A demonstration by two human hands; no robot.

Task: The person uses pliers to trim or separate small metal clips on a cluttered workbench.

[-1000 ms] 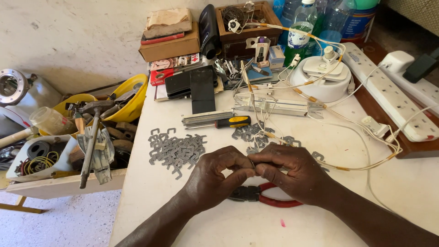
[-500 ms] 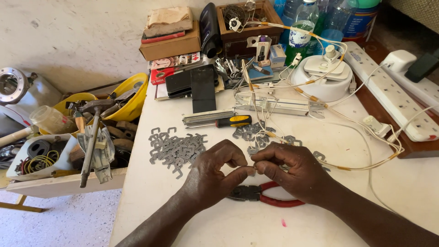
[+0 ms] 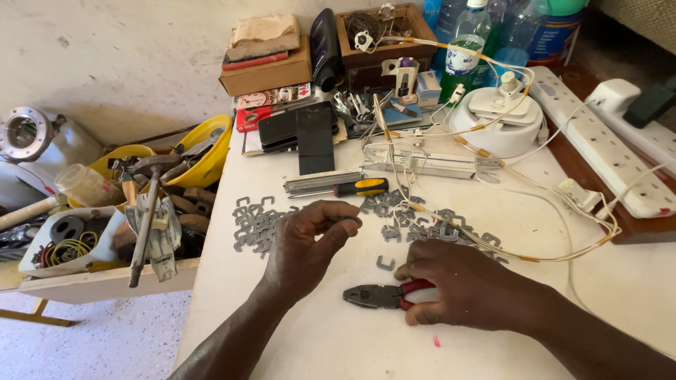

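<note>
Head view: pliers [image 3: 384, 295] flat on the table [image 3: 296, 338], red handles under the closing right hand [image 3: 465, 292], jaws pointing at the left hand [image 3: 306, 243] just up-left, thumb and forefinger pinched together, on a clip or on nothing, cannot tell. Looks like the pick-up stage; calls for a fuller wrap round both handles before lifting. One loose clip [image 3: 385, 264] just above the pliers, clip heap [image 3: 257, 222] and screwdriver [image 3: 359, 187] beyond; far above, wooden box [image 3: 384, 53] of tangled wire; far left, yellow bowl [image 3: 208, 162] of tools and white tray [image 3: 105, 246] of wire coils.

One head-worn view looks steeply down, close over the white table [image 3: 296, 338], facing its cluttered far edge.
</note>
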